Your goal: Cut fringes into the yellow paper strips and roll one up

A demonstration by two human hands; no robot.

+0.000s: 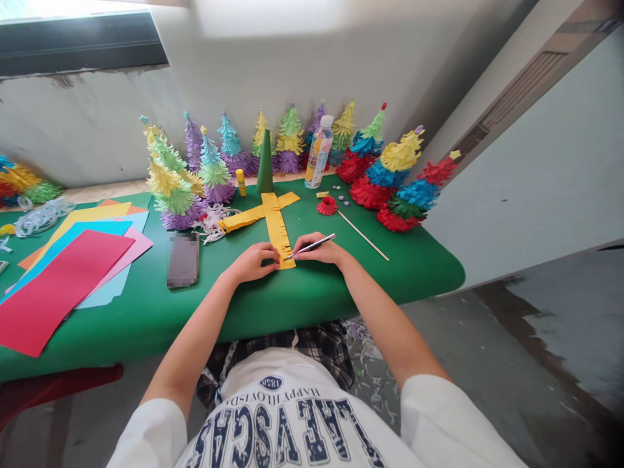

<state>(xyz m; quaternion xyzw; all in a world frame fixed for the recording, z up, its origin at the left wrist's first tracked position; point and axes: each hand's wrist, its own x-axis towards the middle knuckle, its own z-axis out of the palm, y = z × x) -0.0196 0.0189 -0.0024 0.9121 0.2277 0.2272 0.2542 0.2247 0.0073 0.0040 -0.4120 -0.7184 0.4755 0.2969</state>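
Note:
A yellow paper strip (274,221) with a fringed edge lies lengthwise on the green table, its near end between my hands. My left hand (254,262) has its fingers curled and pinching at the strip's left edge. In my right hand (319,250) is a slim silver pen-like tool (316,244), slanted so that its tip touches the strip's near end. Another yellow strip (246,218) lies crosswise at the far end of the first. Just beyond stands a dark green paper cone (264,166). A small red fringed paper ring (327,206) sits to the right.
Several fringed paper trees (287,133) line the wall, with a bottle (319,153) and a glue stick (241,182) before them. A phone (182,260) and coloured paper sheets (73,279) lie left. A thin stick (363,235) lies right, inside the table's rounded edge (455,273).

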